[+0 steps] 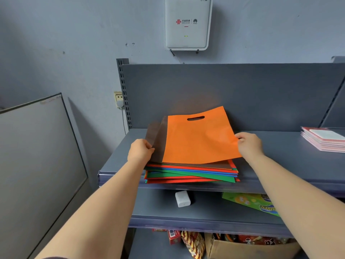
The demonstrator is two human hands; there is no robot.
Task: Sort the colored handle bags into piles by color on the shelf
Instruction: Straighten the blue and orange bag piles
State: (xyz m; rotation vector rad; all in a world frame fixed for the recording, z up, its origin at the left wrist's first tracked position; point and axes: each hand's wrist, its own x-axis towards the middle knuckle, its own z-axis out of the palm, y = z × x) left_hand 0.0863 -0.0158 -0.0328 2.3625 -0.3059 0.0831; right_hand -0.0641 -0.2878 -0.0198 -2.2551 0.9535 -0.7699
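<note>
Flat orange non-woven bag with die-cut handle slot (199,139), topmost on mixed stack of red, blue and green handle bags (190,174), upper grey metal shelf (280,159).

Long axis running front to back, handle slot toward grey back panel (224,90), right edge lifted slightly. Right hand (249,143) pinching right edge of orange bag; left hand (140,149) pinching left edge of dark brown bag (157,144) directly beneath. Stack overhanging shelf front edge slightly. Pile of pink-edged booklets (324,140) well apart at far right of same shelf. Lower shelf: small white charger block (183,199), green printed packet (252,202). Bottom: cardboard box (242,247) with snack packs. Blue-grey wall, white router (187,23) mounted above, wall socket (118,99) left of shelf upright.
</note>
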